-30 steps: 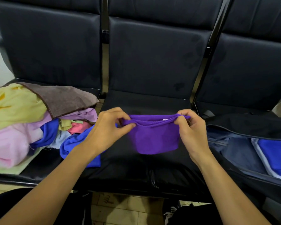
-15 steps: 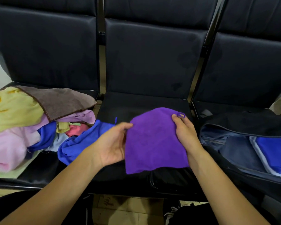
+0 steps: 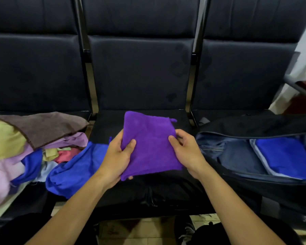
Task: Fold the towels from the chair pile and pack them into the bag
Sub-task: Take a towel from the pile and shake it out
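The purple towel (image 3: 151, 144), folded, is held over the middle seat (image 3: 109, 124), gripped at its left edge by the left hand (image 3: 117, 156) and at its right edge by the right hand (image 3: 185, 149). The towel pile (image 3: 30, 147) lies left; the open bag (image 3: 254, 152) right.

The scene is dim and evenly lit, with soft light falling from above and in front, so the black seat backs (image 3: 140, 73) show only a faint sheen and no hard glare. The wide-angle lens bows the chair frames outward toward the edges. The pile of towels (image 3: 25, 152) at the left edge looks soft and smeared, and the whole picture is slightly grainy.
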The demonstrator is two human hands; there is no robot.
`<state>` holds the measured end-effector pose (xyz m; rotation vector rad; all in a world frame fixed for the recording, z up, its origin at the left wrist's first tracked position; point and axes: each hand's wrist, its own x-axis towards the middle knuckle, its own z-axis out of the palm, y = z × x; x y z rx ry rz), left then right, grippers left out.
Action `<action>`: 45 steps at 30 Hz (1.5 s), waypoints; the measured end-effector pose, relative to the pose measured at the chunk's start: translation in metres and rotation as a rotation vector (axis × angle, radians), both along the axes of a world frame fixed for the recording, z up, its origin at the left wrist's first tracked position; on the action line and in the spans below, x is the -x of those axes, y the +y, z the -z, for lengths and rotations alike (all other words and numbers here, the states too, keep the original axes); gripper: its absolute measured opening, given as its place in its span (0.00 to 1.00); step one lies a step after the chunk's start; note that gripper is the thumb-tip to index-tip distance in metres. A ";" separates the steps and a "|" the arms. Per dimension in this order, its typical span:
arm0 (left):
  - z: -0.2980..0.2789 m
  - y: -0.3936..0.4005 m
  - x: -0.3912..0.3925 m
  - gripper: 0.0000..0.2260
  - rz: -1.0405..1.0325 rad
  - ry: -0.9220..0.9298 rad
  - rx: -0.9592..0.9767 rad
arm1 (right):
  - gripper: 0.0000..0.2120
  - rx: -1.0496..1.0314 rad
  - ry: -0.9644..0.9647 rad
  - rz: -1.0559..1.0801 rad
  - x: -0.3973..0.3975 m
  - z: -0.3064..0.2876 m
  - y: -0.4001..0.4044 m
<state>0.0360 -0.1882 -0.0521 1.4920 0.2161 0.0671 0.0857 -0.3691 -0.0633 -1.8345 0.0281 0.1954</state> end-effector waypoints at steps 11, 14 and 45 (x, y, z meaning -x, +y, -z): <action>0.014 -0.099 -0.022 0.33 0.176 -0.148 -0.201 | 0.14 -0.209 0.085 0.077 -0.001 -0.001 -0.120; 0.008 -0.138 -0.038 0.33 0.249 -0.153 -0.275 | 0.17 -0.276 0.073 0.157 -0.003 -0.004 -0.160; 0.103 -0.455 -0.149 0.35 0.818 0.069 -0.866 | 0.15 0.578 0.077 0.839 -0.017 0.085 -0.383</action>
